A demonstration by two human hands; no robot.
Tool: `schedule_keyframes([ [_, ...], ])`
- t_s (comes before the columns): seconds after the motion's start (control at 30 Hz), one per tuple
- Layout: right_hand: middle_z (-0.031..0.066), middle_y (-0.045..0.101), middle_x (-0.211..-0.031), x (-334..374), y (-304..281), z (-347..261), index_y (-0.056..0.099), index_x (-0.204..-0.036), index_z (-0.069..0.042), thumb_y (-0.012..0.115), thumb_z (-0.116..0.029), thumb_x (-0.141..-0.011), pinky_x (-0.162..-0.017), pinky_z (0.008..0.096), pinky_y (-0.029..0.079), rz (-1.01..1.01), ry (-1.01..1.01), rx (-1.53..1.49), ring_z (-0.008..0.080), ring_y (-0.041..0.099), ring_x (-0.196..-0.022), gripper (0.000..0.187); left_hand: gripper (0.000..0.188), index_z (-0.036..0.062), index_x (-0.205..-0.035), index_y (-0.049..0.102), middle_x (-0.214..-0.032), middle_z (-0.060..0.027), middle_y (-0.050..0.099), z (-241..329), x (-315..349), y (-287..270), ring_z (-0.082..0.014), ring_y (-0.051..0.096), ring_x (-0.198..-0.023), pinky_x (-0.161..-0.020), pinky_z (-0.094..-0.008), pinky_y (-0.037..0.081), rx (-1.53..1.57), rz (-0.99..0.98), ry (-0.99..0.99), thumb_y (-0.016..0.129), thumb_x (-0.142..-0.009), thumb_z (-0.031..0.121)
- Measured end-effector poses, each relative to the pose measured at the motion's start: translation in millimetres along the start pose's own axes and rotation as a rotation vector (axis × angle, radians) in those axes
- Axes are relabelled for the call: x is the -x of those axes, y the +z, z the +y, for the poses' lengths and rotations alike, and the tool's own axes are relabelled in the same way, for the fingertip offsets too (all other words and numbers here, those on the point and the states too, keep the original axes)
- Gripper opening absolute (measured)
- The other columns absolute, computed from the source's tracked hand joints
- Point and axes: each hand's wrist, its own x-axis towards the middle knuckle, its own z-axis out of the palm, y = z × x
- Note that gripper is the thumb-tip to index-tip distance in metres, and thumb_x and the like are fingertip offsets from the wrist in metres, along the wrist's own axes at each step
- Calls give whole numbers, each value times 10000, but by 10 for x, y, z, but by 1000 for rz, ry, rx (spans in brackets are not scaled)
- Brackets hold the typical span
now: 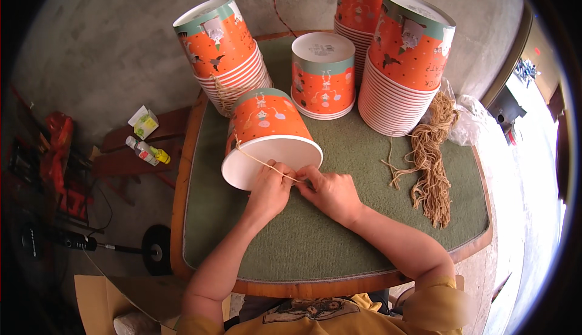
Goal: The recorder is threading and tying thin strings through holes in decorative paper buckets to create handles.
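Observation:
An orange paper bucket [267,135] lies on its side on the green table mat [339,238], its white open mouth toward me. A tan string [257,160] runs from the bucket's rim across the mouth. My left hand [270,190] and my right hand [330,192] meet at the mouth's lower right edge, both pinching the string's end, fingertips touching. A bundle of tan strings [433,165] lies on the mat to the right of my hands.
Stacks of the same orange buckets stand upside down at the back: a tied stack at left [224,53], a short one in the middle [322,74], two tall ones at right [406,62]. A clear plastic bag [470,123] sits by the strings. Small bottles [145,151] lie on a bench left.

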Motion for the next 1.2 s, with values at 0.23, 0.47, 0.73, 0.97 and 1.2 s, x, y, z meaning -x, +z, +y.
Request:
schedule_keyframes([
  [0.23,98,631,-613,-6,131,-6,516,-889,-105,665,-230,-883,-469,425,518,100,-63,56,299,644,-528,194,74,7,-907,592,-919,-180,591,-2,3,17,-379,568,-921,-804,-482,465,-10,20,15,613,-910,78],
  [0.47,107,641,-625,-19,143,-37,537,-896,-100,657,-157,-848,-486,424,532,74,17,38,303,665,-572,141,85,1,-901,598,-930,-186,598,5,-4,6,-386,575,-929,-813,-488,468,0,4,-14,611,-913,85],
  [0.73,139,688,-743,-64,67,-43,694,-931,-114,659,-219,-861,-639,446,560,-17,279,-281,344,681,-665,131,136,-15,-940,655,-962,-176,643,24,-2,-36,-335,621,-951,-839,-426,490,-19,0,-13,585,-945,101],
  [0.97,139,702,-801,-92,52,-31,711,-967,-114,668,-234,-863,-687,426,557,-85,347,-363,332,693,-733,164,150,-25,-949,649,-947,-185,641,16,-6,-7,-341,631,-927,-841,-423,493,30,37,-10,588,-948,112],
  [1.2,100,726,-796,-134,29,-20,711,-1003,-40,662,-182,-910,-687,304,535,-133,417,-418,117,668,-681,177,80,-6,-906,567,-995,-165,560,145,93,-40,-359,548,-943,-830,-459,465,-192,224,182,610,-840,-21],
])
